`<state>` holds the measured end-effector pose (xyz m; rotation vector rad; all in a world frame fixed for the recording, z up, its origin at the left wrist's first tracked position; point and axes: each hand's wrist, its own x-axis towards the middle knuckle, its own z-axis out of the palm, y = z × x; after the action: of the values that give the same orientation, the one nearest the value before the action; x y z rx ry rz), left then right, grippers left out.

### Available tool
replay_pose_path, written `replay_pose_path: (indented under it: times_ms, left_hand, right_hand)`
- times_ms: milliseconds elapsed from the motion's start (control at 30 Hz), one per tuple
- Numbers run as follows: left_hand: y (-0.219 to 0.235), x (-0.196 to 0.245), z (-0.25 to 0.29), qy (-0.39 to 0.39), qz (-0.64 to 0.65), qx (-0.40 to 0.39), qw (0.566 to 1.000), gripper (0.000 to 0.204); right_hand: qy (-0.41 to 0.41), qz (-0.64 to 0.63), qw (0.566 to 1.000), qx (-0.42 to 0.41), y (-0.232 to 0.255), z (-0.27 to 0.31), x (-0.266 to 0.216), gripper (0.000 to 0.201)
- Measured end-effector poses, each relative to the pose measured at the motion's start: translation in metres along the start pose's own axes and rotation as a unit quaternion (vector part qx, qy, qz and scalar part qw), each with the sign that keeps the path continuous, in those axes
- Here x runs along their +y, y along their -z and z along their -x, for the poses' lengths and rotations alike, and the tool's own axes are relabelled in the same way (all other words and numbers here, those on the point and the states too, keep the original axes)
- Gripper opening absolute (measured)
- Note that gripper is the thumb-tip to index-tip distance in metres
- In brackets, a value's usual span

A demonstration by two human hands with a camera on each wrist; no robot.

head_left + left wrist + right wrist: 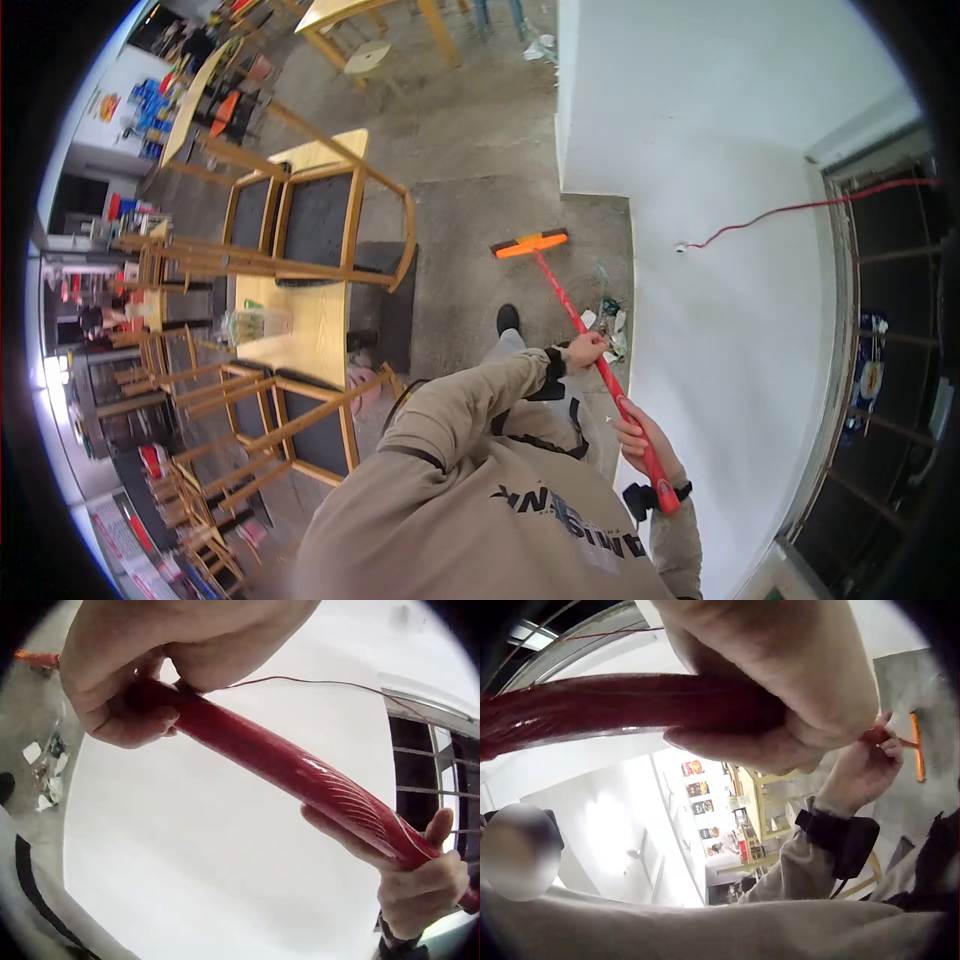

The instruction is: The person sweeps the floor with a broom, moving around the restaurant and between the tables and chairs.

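Observation:
A red pole (pixel 573 313) runs down from an orange squeegee-like head (pixel 531 244) resting on the grey floor. My left hand (pixel 587 350) grips the pole partway along; in the left wrist view that hand (pixel 135 675) has its fingers curled round it. Closer to the thick end, my right hand (pixel 640 438) holds the pole with its fingers wrapped about it. The right wrist view shows the right hand (pixel 780 697) on the pole (pixel 592 712), with the left hand (pixel 864 769) further off, towards the orange head (pixel 918 746).
Crumpled litter (pixel 617 330) lies on the floor against the white wall (pixel 720 350), right of the pole. To the left stands a wooden table (pixel 290 352) with upturned chairs (pixel 320 215) on it. A red cable (pixel 770 212) hangs along the wall beside a barred window (pixel 893 260). My shoe (pixel 508 320) is near the head.

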<state>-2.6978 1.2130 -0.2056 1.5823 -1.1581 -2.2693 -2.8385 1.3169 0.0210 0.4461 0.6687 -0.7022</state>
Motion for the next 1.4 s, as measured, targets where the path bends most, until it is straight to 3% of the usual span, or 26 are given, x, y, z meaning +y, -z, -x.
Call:
replay_pose_path:
  times_ms: [33, 133, 233, 267, 333, 467, 533, 633, 667, 733, 767, 833, 867, 933, 967, 1000, 1133, 1200, 1333, 1400]
  left_hand:
    - [-0.006, -0.004, 0.004, 0.006, -0.009, -0.032, 0.999, 0.018]
    - [-0.018, -0.013, 0.022, -0.004, 0.028, -0.002, 1.000, 0.023]
    - [-0.002, -0.017, 0.036, -0.009, 0.056, 0.045, 0.997, 0.023]
    - [0.003, -0.018, 0.039, -0.026, 0.059, 0.052, 0.997, 0.020]
    - [0.036, -0.039, 0.032, -0.037, 0.039, 0.147, 0.988, 0.023]
    - [0.108, -0.086, 0.016, -0.058, 0.025, 0.234, 0.970, 0.025]
    - [0.127, -0.089, 0.018, 0.021, -0.012, 0.307, 0.951, 0.028]
    - [0.124, -0.104, 0.002, 0.087, -0.007, 0.297, 0.951, 0.028]
    - [0.126, -0.202, -0.062, -0.055, 0.041, 0.234, 0.970, 0.027]
    - [0.055, -0.132, -0.023, -0.015, 0.046, 0.192, 0.980, 0.030]
    - [0.026, -0.130, -0.031, 0.010, 0.006, 0.143, 0.990, 0.030]
    - [-0.033, -0.138, -0.047, -0.097, -0.047, 0.026, 0.994, 0.026]
    - [-0.059, -0.086, -0.007, 0.022, 0.052, -0.024, 0.998, 0.025]
    - [-0.092, -0.061, 0.009, 0.054, 0.019, -0.116, 0.992, 0.032]
    - [-0.102, -0.055, 0.015, 0.027, -0.020, -0.148, 0.988, 0.029]
    - [-0.113, -0.053, 0.021, 0.024, -0.016, -0.140, 0.990, 0.029]
    - [-0.114, -0.058, 0.050, -0.012, -0.045, -0.115, 0.992, 0.029]
    - [-0.102, -0.075, 0.072, -0.031, -0.021, -0.067, 0.997, 0.025]
    - [-0.057, -0.141, 0.107, -0.064, 0.050, 0.025, 0.996, 0.022]
    - [-0.028, -0.177, 0.138, -0.074, 0.074, 0.112, 0.988, 0.025]
  right_hand:
    - [-0.006, 0.042, 0.999, 0.035, -0.003, 0.009, -0.002, 0.007]
    - [-0.050, 0.114, 0.989, 0.083, -0.023, 0.024, -0.006, 0.006]
    - [-0.091, 0.174, 0.975, 0.104, -0.034, 0.015, -0.008, 0.008]
    - [-0.096, 0.185, 0.973, 0.098, -0.035, 0.003, -0.009, 0.010]
    - [-0.115, 0.189, 0.971, 0.087, -0.035, -0.024, -0.009, 0.010]
    - [-0.147, 0.094, 0.984, -0.042, -0.003, -0.108, 0.001, 0.003]
    - [-0.153, 0.057, 0.986, -0.040, -0.005, -0.143, 0.014, 0.004]
    - [-0.159, -0.026, 0.986, -0.050, 0.006, -0.140, 0.015, 0.008]
    - [-0.166, -0.063, 0.982, -0.062, 0.010, -0.134, 0.011, 0.010]
    - [-0.147, -0.102, 0.983, -0.031, 0.027, -0.092, -0.001, 0.010]
    - [-0.130, -0.138, 0.982, -0.006, 0.036, -0.062, -0.007, 0.011]
    - [-0.081, -0.181, 0.980, 0.033, 0.049, 0.004, -0.015, 0.013]
    - [-0.075, -0.135, 0.987, 0.044, 0.055, 0.030, -0.016, 0.013]
    - [-0.068, -0.085, 0.993, 0.053, 0.055, 0.067, -0.012, 0.014]
    - [-0.062, -0.010, 0.994, 0.092, 0.052, 0.082, -0.007, 0.014]
    - [-0.055, 0.064, 0.988, 0.132, 0.050, 0.092, -0.001, 0.015]
    - [-0.100, 0.159, 0.972, 0.139, 0.050, 0.097, 0.029, 0.020]
    - [-0.099, 0.221, 0.959, 0.144, 0.050, 0.089, 0.052, 0.022]
    - [-0.129, 0.276, 0.947, 0.105, 0.060, 0.053, 0.104, 0.025]
    - [-0.165, 0.263, 0.949, 0.057, 0.077, 0.022, 0.132, 0.022]
